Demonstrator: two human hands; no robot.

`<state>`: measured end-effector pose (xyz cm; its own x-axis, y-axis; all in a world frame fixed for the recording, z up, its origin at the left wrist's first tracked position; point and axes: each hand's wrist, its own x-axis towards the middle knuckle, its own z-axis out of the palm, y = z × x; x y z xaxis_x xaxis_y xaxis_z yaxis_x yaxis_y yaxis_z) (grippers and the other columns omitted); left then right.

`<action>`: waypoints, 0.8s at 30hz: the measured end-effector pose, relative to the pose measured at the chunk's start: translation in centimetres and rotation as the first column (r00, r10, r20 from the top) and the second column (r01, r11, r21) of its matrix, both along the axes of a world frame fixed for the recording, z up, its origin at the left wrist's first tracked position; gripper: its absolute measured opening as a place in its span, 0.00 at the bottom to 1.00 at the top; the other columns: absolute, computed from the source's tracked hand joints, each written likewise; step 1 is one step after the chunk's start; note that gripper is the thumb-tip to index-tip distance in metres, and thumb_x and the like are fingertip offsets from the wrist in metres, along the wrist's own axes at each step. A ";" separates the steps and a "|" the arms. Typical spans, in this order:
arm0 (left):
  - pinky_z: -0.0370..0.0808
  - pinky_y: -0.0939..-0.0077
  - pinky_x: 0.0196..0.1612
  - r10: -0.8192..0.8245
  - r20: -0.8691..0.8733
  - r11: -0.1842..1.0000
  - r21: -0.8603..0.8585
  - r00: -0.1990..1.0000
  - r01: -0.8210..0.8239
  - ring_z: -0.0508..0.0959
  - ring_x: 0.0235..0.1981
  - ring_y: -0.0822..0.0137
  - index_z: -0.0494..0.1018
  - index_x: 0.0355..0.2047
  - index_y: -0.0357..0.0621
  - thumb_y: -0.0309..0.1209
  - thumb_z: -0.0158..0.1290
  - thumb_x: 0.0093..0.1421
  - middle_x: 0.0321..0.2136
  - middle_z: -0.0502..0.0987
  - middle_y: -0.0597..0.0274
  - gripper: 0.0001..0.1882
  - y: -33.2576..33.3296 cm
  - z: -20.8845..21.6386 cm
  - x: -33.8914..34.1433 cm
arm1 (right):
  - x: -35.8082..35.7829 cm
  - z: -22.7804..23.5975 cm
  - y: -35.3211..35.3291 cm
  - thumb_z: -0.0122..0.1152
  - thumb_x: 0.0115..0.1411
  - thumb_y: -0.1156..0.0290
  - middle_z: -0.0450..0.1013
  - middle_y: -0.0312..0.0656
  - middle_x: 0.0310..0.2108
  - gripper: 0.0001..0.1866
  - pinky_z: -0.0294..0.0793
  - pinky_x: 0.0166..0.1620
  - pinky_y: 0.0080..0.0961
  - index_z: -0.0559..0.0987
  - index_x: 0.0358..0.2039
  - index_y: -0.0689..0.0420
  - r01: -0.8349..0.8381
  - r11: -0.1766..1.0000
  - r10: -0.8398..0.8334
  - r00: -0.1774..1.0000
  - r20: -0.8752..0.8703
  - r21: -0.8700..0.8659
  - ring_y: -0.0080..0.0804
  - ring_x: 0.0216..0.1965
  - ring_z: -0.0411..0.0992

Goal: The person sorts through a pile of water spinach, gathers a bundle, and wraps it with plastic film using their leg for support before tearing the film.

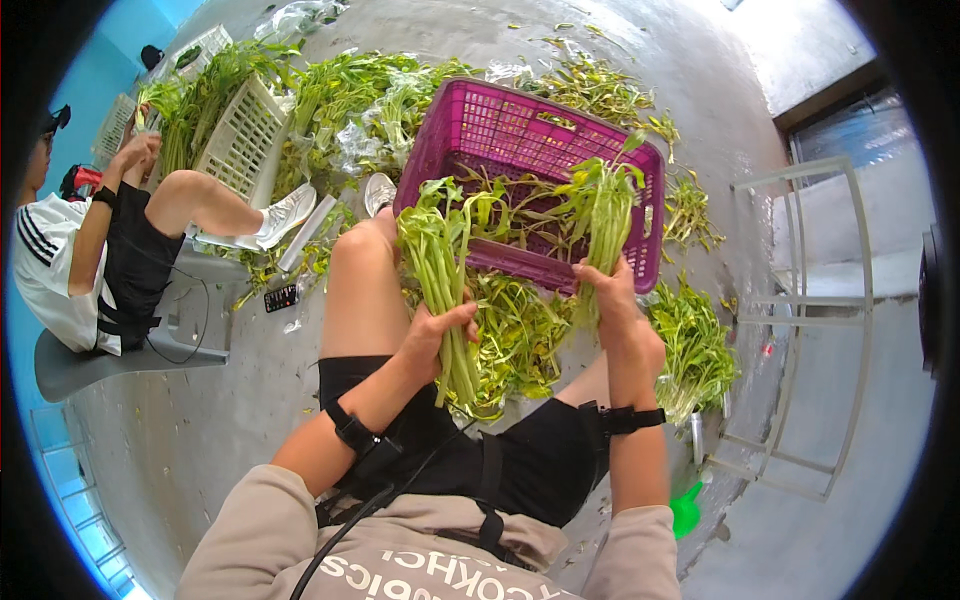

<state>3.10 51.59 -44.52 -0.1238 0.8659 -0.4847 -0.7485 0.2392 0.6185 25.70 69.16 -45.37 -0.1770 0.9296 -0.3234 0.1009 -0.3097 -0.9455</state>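
My left hand point(446, 328) is closed round a thick bunch of water spinach point(436, 262), its long pale stems hanging below the fist and the leafy end pointing up. In my right hand point(607, 285) is a second bunch of water spinach point(606, 212), gripped near the lower stems and held upright over the near right part of a magenta plastic crate point(652, 190). Some loose leafy stems point(525, 205) lie inside that crate. Between my knees, yellowed and green trimmings point(520, 335) are heaped on the floor in front of the crate.
More greens point(695, 350) are piled beside my right knee, near a white metal frame point(800, 310) and a green plastic object point(686, 510). A person point(75, 240) sits at the left holding greens, by a cream crate point(243, 135). A phone point(281, 298) lies on the floor.
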 end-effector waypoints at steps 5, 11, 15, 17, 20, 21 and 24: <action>0.70 0.76 0.24 -0.067 -0.006 0.997 -0.048 0.998 0.066 0.69 0.16 0.73 0.67 0.44 0.42 0.27 0.59 0.61 0.19 0.66 0.67 0.14 1.0 -0.3 0.5 | -1.5 -2.0 6.6 0.71 0.48 0.78 0.76 0.37 0.32 0.23 0.74 0.34 0.26 0.76 0.46 0.62 -0.072 0.996 0.055 0.970 0.237 0.061 0.25 0.30 0.73; 0.66 0.79 0.22 -0.157 0.008 0.982 -0.106 0.988 0.157 0.66 0.16 0.74 0.67 0.43 0.41 0.27 0.60 0.59 0.20 0.64 0.67 0.15 1.7 0.5 0.1 | -1.7 -6.6 10.5 0.67 0.49 0.79 0.76 0.38 0.32 0.21 0.72 0.34 0.22 0.77 0.46 0.65 -0.118 0.959 0.017 0.931 0.366 0.257 0.24 0.29 0.72; 0.67 0.79 0.22 -0.115 0.056 0.981 -0.149 0.992 0.122 0.67 0.17 0.75 0.68 0.43 0.39 0.27 0.61 0.58 0.21 0.65 0.67 0.16 1.6 0.6 -0.3 | -3.8 -4.0 11.9 0.68 0.52 0.73 0.78 0.43 0.32 0.19 0.76 0.39 0.29 0.77 0.44 0.65 -0.115 0.941 -0.017 0.923 0.384 0.317 0.32 0.32 0.77; 0.68 0.80 0.21 -0.055 0.062 0.986 -0.152 0.997 0.064 0.69 0.17 0.75 0.69 0.43 0.38 0.26 0.61 0.59 0.21 0.67 0.66 0.15 1.8 0.5 0.0 | -3.8 -4.2 12.3 0.69 0.52 0.72 0.78 0.43 0.32 0.20 0.77 0.40 0.30 0.77 0.44 0.65 -0.129 0.974 0.051 0.926 0.375 0.186 0.32 0.32 0.77; 0.68 0.80 0.21 -0.035 0.046 0.982 -0.182 0.998 0.042 0.69 0.17 0.74 0.69 0.43 0.39 0.26 0.61 0.59 0.21 0.68 0.66 0.15 1.9 0.1 0.1 | -2.6 -7.9 12.2 0.74 0.52 0.64 0.80 0.50 0.42 0.33 0.78 0.48 0.32 0.73 0.54 0.68 -0.260 0.964 0.215 0.874 0.435 0.047 0.39 0.43 0.79; 0.68 0.80 0.20 -0.021 0.057 0.983 -0.181 0.998 0.031 0.69 0.16 0.74 0.69 0.42 0.39 0.26 0.61 0.59 0.21 0.68 0.66 0.14 1.8 -0.1 0.0 | -2.3 -9.5 11.7 0.73 0.53 0.61 0.78 0.54 0.47 0.36 0.76 0.52 0.33 0.72 0.57 0.67 -0.276 0.960 0.209 0.809 0.549 0.041 0.42 0.48 0.78; 0.68 0.80 0.20 -0.018 0.055 0.980 -0.196 0.998 0.029 0.69 0.15 0.74 0.69 0.42 0.39 0.26 0.61 0.58 0.20 0.67 0.66 0.14 1.6 0.2 -0.2 | -0.6 -11.3 11.2 0.71 0.54 0.53 0.73 0.61 0.56 0.42 0.70 0.60 0.36 0.70 0.61 0.67 -0.333 0.941 0.198 0.671 0.715 0.053 0.49 0.59 0.72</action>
